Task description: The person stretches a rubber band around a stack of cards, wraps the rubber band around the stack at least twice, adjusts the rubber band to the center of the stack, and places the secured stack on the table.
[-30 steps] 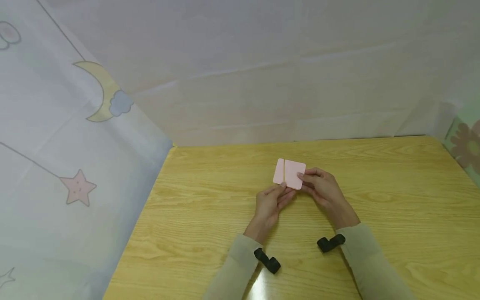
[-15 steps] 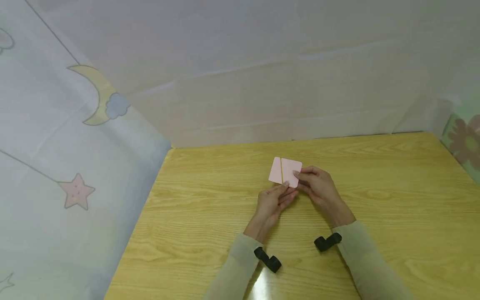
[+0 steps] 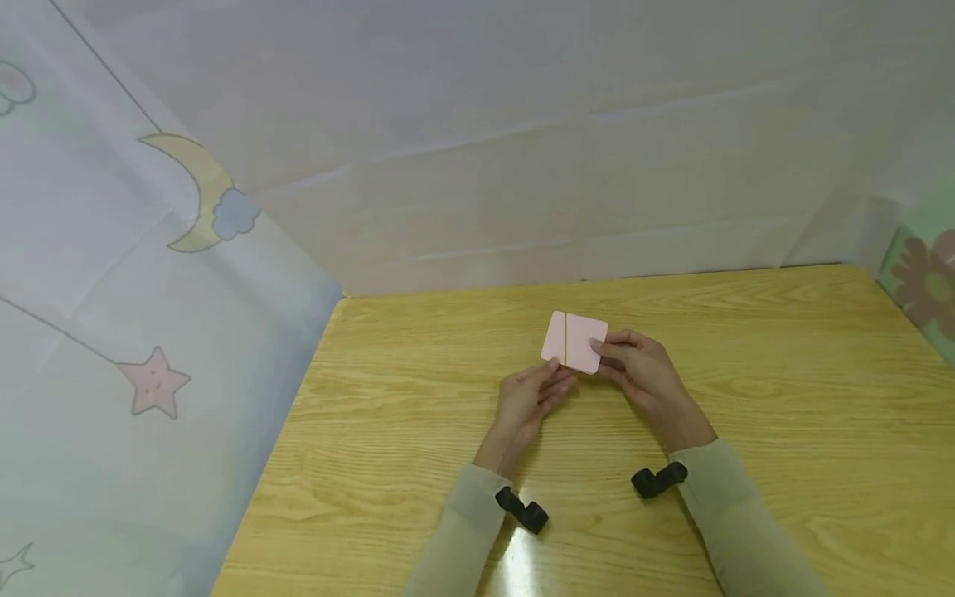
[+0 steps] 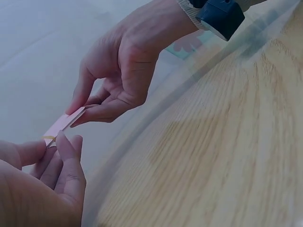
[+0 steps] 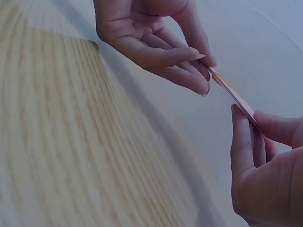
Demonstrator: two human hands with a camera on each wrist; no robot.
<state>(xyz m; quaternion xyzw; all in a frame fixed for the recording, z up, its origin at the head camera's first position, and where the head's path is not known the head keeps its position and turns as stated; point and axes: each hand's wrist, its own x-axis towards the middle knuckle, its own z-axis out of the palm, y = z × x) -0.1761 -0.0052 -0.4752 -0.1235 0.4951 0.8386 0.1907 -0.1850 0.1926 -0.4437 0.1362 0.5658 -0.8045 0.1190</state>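
A thin square of pink cards (image 3: pixel 584 338) with rounded corners is held up between both hands in the head view. A narrow yellow rubber band (image 3: pixel 565 336) runs across it, left of its middle. My left hand (image 3: pixel 518 406) pinches the lower left edge, thumb on top near the band and fingers beneath. With thumb on the face and fingers behind, my right hand (image 3: pixel 651 383) grips the right side. Seen edge-on in the right wrist view, the pink cards (image 5: pixel 239 101) show thin layers, the yellow band (image 5: pixel 222 80) lying near the left hand's fingertips (image 5: pixel 206 87).
Below the hands spreads a wood-grain table (image 3: pixel 388 464). A pale wall sheet (image 3: pixel 477 182) rises behind its far edge, and a printed sheet with a moon (image 3: pixel 197 186) hangs at the left. Black devices (image 3: pixel 522 510) sit on both wrists.
My left thumb has slid left along the lower edge, from right of the band to left of it. The cards shifted slightly left, then back right, with my right hand still gripping them.
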